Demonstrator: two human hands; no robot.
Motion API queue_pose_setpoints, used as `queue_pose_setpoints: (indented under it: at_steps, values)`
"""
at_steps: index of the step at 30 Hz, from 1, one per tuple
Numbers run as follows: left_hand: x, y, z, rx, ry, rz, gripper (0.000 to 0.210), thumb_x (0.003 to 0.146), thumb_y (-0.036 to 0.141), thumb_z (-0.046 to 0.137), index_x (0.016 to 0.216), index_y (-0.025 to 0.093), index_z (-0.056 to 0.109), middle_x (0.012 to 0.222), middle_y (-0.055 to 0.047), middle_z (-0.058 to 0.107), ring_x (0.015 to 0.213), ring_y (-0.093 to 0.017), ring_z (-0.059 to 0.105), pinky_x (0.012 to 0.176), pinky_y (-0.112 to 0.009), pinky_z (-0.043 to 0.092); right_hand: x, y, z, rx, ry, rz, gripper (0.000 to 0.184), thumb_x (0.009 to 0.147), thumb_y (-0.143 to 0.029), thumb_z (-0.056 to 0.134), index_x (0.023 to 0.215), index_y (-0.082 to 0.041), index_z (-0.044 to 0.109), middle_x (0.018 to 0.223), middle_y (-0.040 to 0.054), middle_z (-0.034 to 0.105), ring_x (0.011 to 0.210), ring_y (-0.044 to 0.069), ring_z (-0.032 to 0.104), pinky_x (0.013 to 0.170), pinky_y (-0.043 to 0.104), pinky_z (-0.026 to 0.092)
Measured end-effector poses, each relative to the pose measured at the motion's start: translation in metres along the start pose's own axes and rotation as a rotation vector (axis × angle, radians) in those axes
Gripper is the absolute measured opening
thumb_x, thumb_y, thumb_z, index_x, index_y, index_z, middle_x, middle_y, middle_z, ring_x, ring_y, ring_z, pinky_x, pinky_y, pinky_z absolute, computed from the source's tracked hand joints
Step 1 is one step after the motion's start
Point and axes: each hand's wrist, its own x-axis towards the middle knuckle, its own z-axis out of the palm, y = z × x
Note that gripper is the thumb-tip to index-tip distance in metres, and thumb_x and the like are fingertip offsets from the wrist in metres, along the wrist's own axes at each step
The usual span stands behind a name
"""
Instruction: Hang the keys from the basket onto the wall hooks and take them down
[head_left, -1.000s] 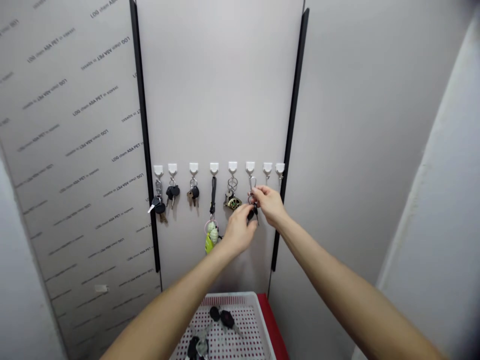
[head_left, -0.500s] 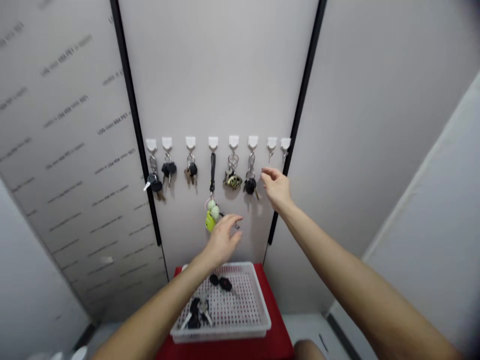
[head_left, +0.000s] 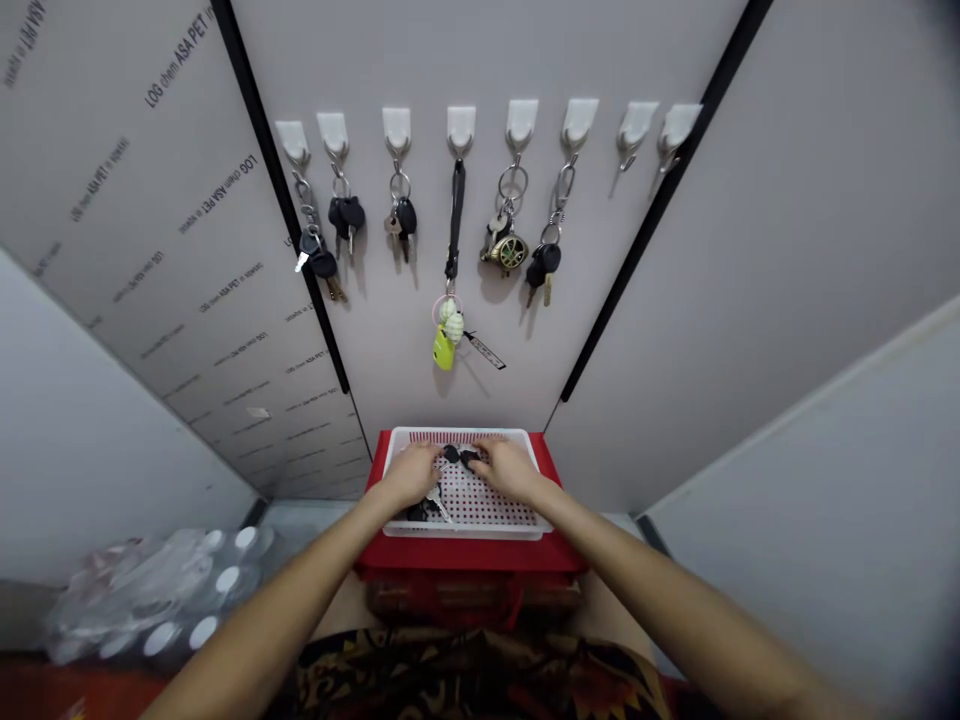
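Observation:
Both my hands are down in a white perforated plastic basket (head_left: 480,533). Between them lies a bunch of black-headed keys (head_left: 451,454). My right hand (head_left: 510,468) has its thumb and fingertips on the right-hand key head of that bunch. Just left of the bunch is my left hand (head_left: 411,474), its fingers curved and apart, with nothing visibly held. Beneath its fingertips another bunch of keys (head_left: 436,503), silver and black, rests in the basket's left front part, partly covered by the hand.
Above, white hooks (head_left: 460,128) line the wall panel. Most carry key bunches, one with a gold wheel-shaped charm (head_left: 509,253), another with a yellow-green tag (head_left: 444,347). The two rightmost hooks (head_left: 636,125) hold nothing. A red box (head_left: 472,555) supports the basket. Wrapped bottles (head_left: 180,590) stand lower left.
My hands have come down from in front of the wall into the basket, the right one reaching the black-headed keys. The view has tilted downward. The hanging keys stay on their hooks.

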Motion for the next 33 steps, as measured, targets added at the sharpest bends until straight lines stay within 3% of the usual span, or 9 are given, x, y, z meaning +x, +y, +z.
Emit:
queue_pose_setpoints:
  at_steps: [6,10,14,18,24,28,33]
  values:
    - [0.005,0.0,0.015,-0.028,0.06,-0.05,0.024,0.063,0.015,0.04,0.083,0.016,0.053,0.084,-0.006,0.055,0.084,-0.017,0.046,0.074,-0.026,0.035,0.011,-0.006,0.01,-0.037,-0.007,0.041,0.021,0.065,-0.023,0.04,0.075,-0.017,0.057,0.08,0.0071,0.058,0.077,0.017,0.049,0.065,0.024,0.033]
    - [0.007,-0.003,0.016,-0.177,0.093,-0.09,0.025,0.062,0.015,0.041,0.084,0.016,0.053,0.079,-0.004,0.057,0.077,-0.015,0.049,0.07,-0.026,0.037,0.011,0.003,0.012,0.203,0.01,0.038,0.017,0.062,-0.016,0.038,0.065,-0.016,0.055,0.068,0.0027,0.057,0.066,0.012,0.049,0.061,0.021,0.033]
    - [0.013,0.004,0.01,-0.488,0.131,-0.078,0.031,0.063,0.018,0.043,0.094,0.014,0.048,0.086,-0.005,0.056,0.076,-0.013,0.05,0.07,-0.024,0.037,0.01,0.007,0.0,0.544,0.064,0.087,0.014,0.063,-0.022,0.037,0.062,-0.015,0.05,0.054,-0.0015,0.049,0.049,0.008,0.042,0.049,0.019,0.032]
    - [0.023,0.024,-0.004,-0.796,0.091,0.018,0.025,0.063,0.017,0.042,0.086,0.013,0.052,0.085,-0.004,0.057,0.076,-0.011,0.05,0.071,-0.022,0.037,0.007,0.003,-0.024,0.824,0.073,0.043,0.013,0.062,-0.025,0.041,0.059,-0.014,0.047,0.05,-0.0042,0.044,0.046,0.006,0.038,0.048,0.019,0.031]
    - [0.039,0.053,-0.027,-1.09,0.09,-0.003,0.009,0.058,0.011,0.045,0.065,0.011,0.052,0.057,0.002,0.053,0.055,-0.007,0.047,0.059,-0.02,0.037,0.0,-0.001,-0.061,0.945,0.099,0.066,0.013,0.06,-0.026,0.047,0.059,-0.013,0.049,0.051,-0.0039,0.045,0.047,0.005,0.037,0.049,0.019,0.031]
    - [0.046,0.065,-0.047,-1.145,0.105,-0.003,0.001,0.056,0.011,0.047,0.054,0.012,0.047,0.047,0.006,0.046,0.047,-0.005,0.041,0.052,-0.018,0.034,-0.004,0.001,-0.081,0.952,0.173,0.067,0.012,0.06,-0.024,0.047,0.058,-0.013,0.049,0.052,-0.0038,0.045,0.049,0.005,0.038,0.05,0.02,0.031]
    - [0.056,0.078,-0.077,-1.02,0.174,0.063,0.004,0.054,0.015,0.049,0.053,0.012,0.049,0.047,0.005,0.046,0.046,-0.005,0.04,0.049,-0.018,0.032,-0.007,0.005,-0.099,0.922,0.253,0.024,0.01,0.058,-0.022,0.048,0.062,-0.013,0.051,0.057,-0.003,0.049,0.054,0.006,0.042,0.056,0.02,0.033]
